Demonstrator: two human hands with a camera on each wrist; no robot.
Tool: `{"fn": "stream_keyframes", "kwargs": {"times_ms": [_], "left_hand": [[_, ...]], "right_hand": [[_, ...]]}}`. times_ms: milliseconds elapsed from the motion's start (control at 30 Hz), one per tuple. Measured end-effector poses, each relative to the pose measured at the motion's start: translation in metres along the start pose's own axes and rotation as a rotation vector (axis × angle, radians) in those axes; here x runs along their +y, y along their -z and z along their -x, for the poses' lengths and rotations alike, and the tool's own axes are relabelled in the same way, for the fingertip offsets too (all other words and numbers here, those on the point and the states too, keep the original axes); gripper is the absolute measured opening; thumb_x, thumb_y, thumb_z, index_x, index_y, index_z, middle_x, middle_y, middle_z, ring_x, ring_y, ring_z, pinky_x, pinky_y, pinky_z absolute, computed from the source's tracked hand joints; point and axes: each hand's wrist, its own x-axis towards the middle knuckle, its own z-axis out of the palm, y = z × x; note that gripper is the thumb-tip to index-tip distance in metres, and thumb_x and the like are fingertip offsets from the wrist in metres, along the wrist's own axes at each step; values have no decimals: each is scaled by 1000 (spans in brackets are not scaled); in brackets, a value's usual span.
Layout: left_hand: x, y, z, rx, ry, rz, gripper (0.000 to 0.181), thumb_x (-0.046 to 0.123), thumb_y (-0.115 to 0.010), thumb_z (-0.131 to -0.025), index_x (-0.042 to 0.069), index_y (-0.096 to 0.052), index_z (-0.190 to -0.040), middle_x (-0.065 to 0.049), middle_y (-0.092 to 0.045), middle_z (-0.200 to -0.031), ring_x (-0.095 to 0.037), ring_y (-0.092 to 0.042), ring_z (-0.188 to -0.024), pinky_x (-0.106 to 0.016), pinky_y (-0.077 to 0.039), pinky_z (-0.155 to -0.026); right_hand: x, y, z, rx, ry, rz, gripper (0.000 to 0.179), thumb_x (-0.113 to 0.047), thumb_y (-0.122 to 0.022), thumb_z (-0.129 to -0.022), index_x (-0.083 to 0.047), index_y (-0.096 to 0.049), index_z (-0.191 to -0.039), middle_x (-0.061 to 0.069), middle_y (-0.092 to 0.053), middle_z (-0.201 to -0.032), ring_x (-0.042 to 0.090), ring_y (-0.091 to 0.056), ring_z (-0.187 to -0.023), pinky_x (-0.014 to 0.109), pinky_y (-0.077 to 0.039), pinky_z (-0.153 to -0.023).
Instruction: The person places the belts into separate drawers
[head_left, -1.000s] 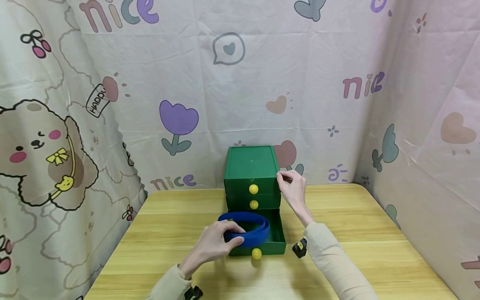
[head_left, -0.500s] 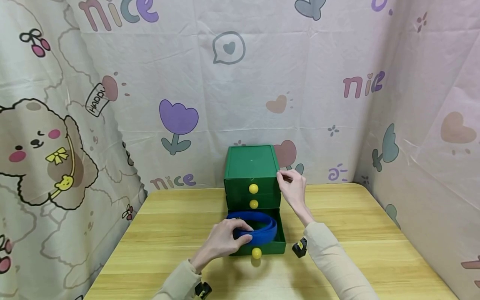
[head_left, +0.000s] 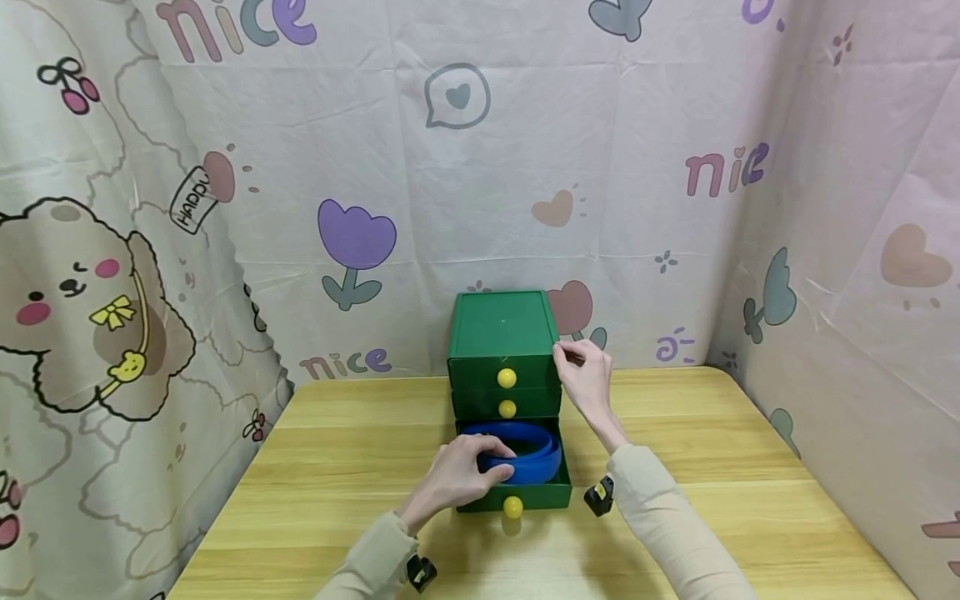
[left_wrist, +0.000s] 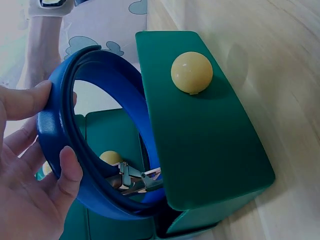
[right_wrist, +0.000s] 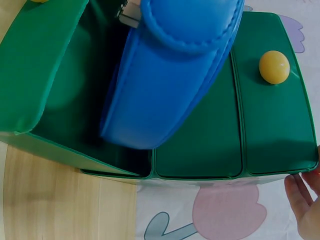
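Note:
A coiled blue belt (head_left: 537,472) with a metal buckle (left_wrist: 135,179) is pinched between the thumb and fingers of my left hand (head_left: 459,472). The coil stands partly inside the pulled-out bottom drawer (head_left: 551,498) of a green drawer cabinet (head_left: 504,327); whether it touches the drawer floor cannot be told. In the left wrist view the thumb lies against the belt's outer side. My right hand (head_left: 588,377) grips the cabinet's upper front right corner with its fingertips. The right wrist view shows the belt's rounded tip (right_wrist: 192,25) and those fingers (right_wrist: 298,196) at the corner.
Two upper drawers with yellow knobs (head_left: 507,378) are closed. The bottom drawer's own yellow knob (head_left: 513,507) faces the front of the wooden table (head_left: 337,475). A printed curtain (head_left: 465,183) hangs behind and at both sides.
My left hand has carried the coiled belt rightward and slightly farther back, lower into the bottom drawer. The right hand keeps its place at the cabinet corner.

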Motion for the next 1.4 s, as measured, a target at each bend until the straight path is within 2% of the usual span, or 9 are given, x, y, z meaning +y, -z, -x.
{"fn": "stream_keyframes", "kwargs": {"times_ms": [767, 1167, 1400], "left_hand": [[-22, -20, -9, -14, 7, 48, 15, 36, -70, -94, 24, -76, -99, 8, -74, -99, -7, -60, -90, -21, -46, -74], [-33, -24, -12, -30, 54, 82, 15, 36, -69, -95, 24, -76, -100, 6, -72, -100, -8, -56, -89, -22, -44, -71], [-38, -26, -14, -34, 64, 88, 14, 36, -70, -94, 25, -76, -100, 6, -72, -101, -9, -58, -90, -23, -45, -72]], "right_hand": [[0, 0, 1, -2, 4, 18, 14, -10, -72, -90, 1, -80, -94, 18, -75, -88, 32, -75, -78, 45, -62, -75], [0, 0, 1, -2, -1, 9, 14, -9, -72, -90, 1, -80, -94, 18, -75, -88, 33, -75, -79, 47, -62, -76], [-1, 0, 1, 6, 11, 4, 13, -8, -73, -89, 2, -80, -94, 18, -75, -87, 33, -75, -77, 47, -62, -75]]}}
